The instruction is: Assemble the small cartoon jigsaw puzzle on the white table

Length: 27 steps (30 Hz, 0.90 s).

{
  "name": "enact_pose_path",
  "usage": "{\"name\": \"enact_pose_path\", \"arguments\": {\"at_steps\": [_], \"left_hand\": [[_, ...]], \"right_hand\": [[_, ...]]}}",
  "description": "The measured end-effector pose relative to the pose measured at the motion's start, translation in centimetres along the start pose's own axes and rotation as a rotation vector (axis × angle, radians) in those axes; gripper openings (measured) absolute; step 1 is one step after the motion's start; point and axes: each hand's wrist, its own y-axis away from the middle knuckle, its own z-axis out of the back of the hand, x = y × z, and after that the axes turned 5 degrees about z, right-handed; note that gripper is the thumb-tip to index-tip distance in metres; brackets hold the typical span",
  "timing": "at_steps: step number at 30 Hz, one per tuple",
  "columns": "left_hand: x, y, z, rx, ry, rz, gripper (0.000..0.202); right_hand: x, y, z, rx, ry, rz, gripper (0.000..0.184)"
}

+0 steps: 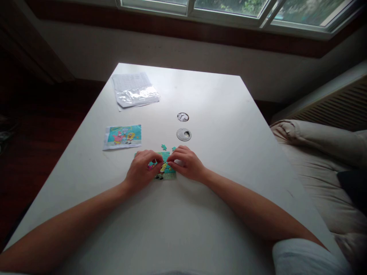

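Note:
A small teal cartoon jigsaw puzzle [165, 168] lies on the white table [218, 114] in front of me. My left hand [142, 170] rests on its left side with fingers curled down onto the pieces. My right hand [187, 162] rests on its right side, fingertips pinched at a piece near the puzzle's middle. Two loose teal pieces [164, 147] lie just beyond the puzzle. A printed reference picture [122, 136] with the same cartoon lies to the left.
A clear plastic bag on a sheet of paper [134, 91] lies at the far left of the table. A round cable-hole cover [184, 134] and an open hole [182, 117] sit mid-table. A cushioned seat [321, 152] stands to the right, with windows beyond.

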Motion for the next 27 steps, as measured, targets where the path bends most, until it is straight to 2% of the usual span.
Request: {"name": "enact_pose_path", "arguments": {"at_steps": [4, 12, 17, 21, 23, 27], "left_hand": [[-0.2, 0.1, -0.1, -0.019, 0.056, 0.018, 0.004], [0.0, 0.4, -0.4, 0.015, 0.046, 0.039, 0.005], [0.3, 0.6, -0.7, 0.087, -0.083, -0.088, 0.008], [0.5, 0.6, -0.8, 0.129, -0.208, -0.218, 0.008], [0.6, 0.6, -0.9, 0.165, -0.264, -0.254, 0.009], [0.7, 0.6, -0.9, 0.191, -0.309, -0.268, 0.011]], "right_hand": [[0.2, 0.1, -0.5, -0.010, -0.033, 0.007, 0.015], [0.8, -0.3, 0.2, 0.020, -0.216, -0.095, 0.018], [0.6, -0.4, 1.6, 0.158, -0.281, -0.256, 0.020], [-0.1, -0.5, 3.1, 0.203, -0.243, -0.415, 0.019], [-0.3, -0.6, 3.6, 0.205, -0.196, -0.444, 0.016], [-0.1, -0.7, 3.5, 0.192, -0.116, -0.404, 0.010]]}}
